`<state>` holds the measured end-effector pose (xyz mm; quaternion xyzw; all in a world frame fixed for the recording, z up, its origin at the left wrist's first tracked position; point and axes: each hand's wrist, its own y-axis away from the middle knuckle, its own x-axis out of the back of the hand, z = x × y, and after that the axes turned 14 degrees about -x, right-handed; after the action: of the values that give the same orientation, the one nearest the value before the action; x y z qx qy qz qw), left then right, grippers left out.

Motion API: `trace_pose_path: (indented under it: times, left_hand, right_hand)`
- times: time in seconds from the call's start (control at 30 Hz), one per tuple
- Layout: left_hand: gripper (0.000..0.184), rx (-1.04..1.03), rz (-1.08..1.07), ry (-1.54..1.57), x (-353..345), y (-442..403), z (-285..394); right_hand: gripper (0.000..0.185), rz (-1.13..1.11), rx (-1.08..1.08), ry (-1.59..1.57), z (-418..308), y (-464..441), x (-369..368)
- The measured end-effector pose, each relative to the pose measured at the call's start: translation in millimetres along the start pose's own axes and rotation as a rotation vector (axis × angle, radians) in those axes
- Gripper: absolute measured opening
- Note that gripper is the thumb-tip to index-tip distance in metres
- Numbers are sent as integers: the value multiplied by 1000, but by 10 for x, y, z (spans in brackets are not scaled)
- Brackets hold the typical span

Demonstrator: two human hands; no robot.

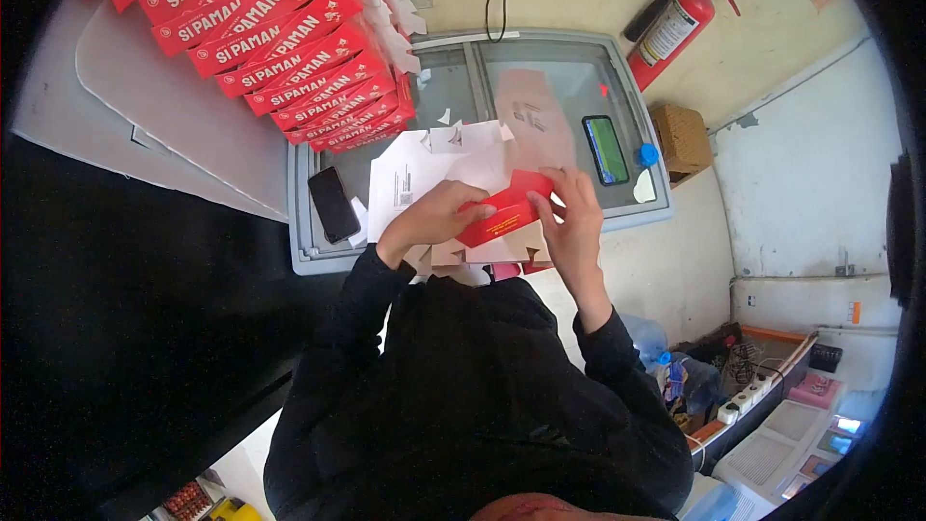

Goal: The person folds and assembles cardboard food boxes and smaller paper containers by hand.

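Between my two hands is a red and white cardboard box, partly folded, its red printed side facing up. My left hand grips the box's left end, thumb on the red face. On the right end, my right hand pinches the red edge between thumb and fingers. Beneath and behind it spreads a flat white sheet of card with cut tabs and small print. Several red folded boxes marked "SI PAMAN" are stacked at the upper left.
All this rests on a glass-topped chest freezer. A dark phone lies at its left, and another phone with a lit green screen at the right, near a blue cap. A fire extinguisher hangs on the wall.
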<state>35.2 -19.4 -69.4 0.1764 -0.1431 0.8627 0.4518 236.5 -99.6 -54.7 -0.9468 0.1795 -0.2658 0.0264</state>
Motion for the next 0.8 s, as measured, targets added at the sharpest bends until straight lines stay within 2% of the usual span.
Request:
trace_pose_path:
  times: [0.07,0.1,0.2,0.23,0.37,0.5,0.6,0.67,0.77,0.8]
  left_hand:
    - [24,-127,66,-183,13,11,-44]
    - [23,-146,78,-179,28,16,-55]
    - [21,-170,97,-127,79,21,-35]
    - [21,-151,102,-83,100,19,14]
    - [23,-88,145,-95,133,-8,21]
    - [22,-168,132,-137,165,2,94]
    - [23,-196,144,-76,135,-3,36]
    - [25,-172,125,-88,122,-16,-12]
    - [26,-288,334,-58,75,64,-48]
    - [25,-147,401,84,100,145,-16]
  right_hand:
    - [28,-103,113,34,-28,18,39]
    - [28,-152,170,53,-33,16,64]
    - [29,-224,134,84,28,13,57]
    - [30,-167,40,-61,-45,-24,25]
    - [28,-58,18,-131,-68,-41,-110]
    - [23,-172,107,-13,21,-76,-141]
    - [24,-263,183,211,64,-210,18]
    - [23,-264,182,453,-184,-284,68]
    - [24,-310,182,667,-73,-423,45]
    - [25,-330,187,714,-7,-473,51]
